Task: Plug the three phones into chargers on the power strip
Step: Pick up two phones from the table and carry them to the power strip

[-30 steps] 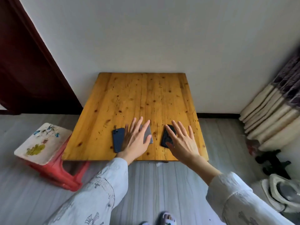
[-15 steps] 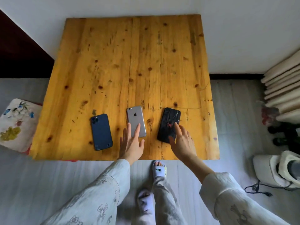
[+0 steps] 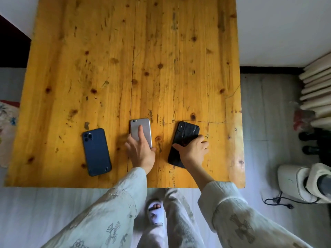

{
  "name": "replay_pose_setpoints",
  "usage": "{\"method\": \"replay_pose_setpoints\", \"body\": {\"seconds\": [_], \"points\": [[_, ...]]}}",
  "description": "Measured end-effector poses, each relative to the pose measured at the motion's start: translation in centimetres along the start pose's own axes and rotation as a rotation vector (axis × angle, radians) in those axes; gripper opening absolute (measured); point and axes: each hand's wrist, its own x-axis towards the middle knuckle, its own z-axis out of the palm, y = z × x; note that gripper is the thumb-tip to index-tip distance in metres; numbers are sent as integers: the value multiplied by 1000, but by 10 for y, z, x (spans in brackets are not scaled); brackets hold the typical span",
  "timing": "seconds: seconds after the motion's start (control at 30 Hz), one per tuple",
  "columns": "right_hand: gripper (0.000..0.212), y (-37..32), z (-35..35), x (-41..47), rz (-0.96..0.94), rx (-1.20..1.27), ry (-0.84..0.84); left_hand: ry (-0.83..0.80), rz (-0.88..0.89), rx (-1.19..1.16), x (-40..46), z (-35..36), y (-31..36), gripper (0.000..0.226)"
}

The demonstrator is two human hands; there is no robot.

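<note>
Three phones lie face down in a row near the front edge of a yellow wooden table (image 3: 136,51). The dark blue phone (image 3: 96,152) on the left lies untouched. My left hand (image 3: 140,153) grips the silver phone (image 3: 146,126) in the middle, with the index finger along its back and the thumb at its left edge. My right hand (image 3: 192,149) holds the black phone (image 3: 188,130) on the right, thumb on its back and fingers curled around its right edge. No power strip or charger is in view.
A painted stool (image 3: 7,122) stands left of the table. On the floor to the right are a white appliance (image 3: 293,181) with a black cord (image 3: 279,201), curtain folds (image 3: 315,90) and dark shoes (image 3: 311,140). My slippered foot (image 3: 155,213) is below the table's front edge.
The view has come closer and tilted down over the table. Both hands moved forward from just short of the phones and closed on the silver and black ones.
</note>
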Motion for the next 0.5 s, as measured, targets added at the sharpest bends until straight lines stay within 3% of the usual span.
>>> {"method": "replay_pose_setpoints", "body": {"seconds": [0.23, 0.5], "points": [[86, -5, -3, 9, 94, 37, -27, -33, 12, -13, 5, -7, 5, 114], [90, -11, -1, 9, 177, 80, -27, -27, 58, -181, 3, 0, -7, 113]]}}
